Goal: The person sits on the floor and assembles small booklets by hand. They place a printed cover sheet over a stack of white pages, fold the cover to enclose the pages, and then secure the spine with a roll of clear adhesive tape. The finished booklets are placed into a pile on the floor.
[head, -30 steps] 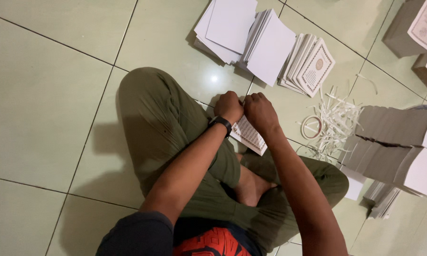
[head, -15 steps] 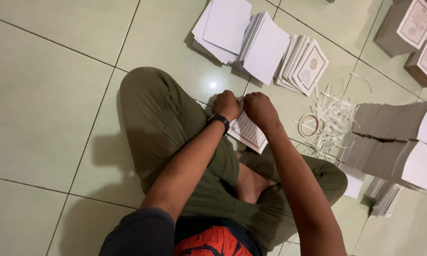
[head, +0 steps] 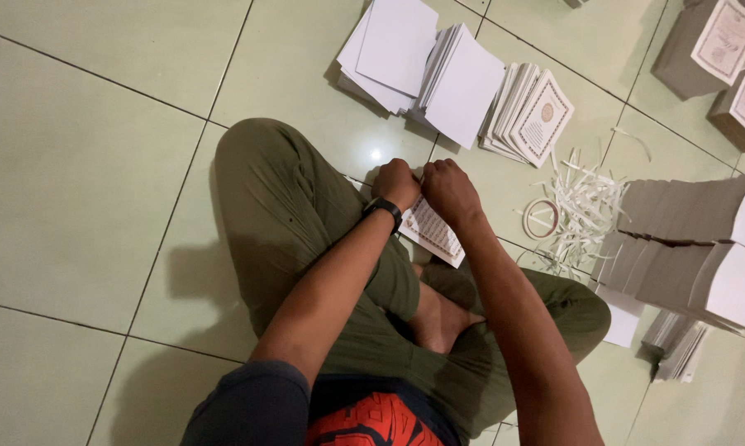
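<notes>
A person sits cross-legged on a pale green tiled floor, seen from above. Near the middle of the frame the left hand and the right hand meet, knuckles almost touching, both curled closed around the upper edge of a small white printed booklet. The booklet hangs out below and between the two hands, tilted, its printed page facing up, its lower corner over the folded olive-green trouser leg. A black wristband circles the left wrist just below the hand.

Above the hands, toward the top centre of the frame, lies a loose stack of plain white square sheets, and right of it a fanned stack of white booklets. Further right sits another fanned pile of booklets with an ornamental framed cover. To the right of the hands, well apart from them, a small roll of clear tape lies beside a scatter of thin white paper strips. Tall grey-edged stacks of bundled booklets fill the right edge, and two more brown-sided stacks stand in the upper right corner.
</notes>
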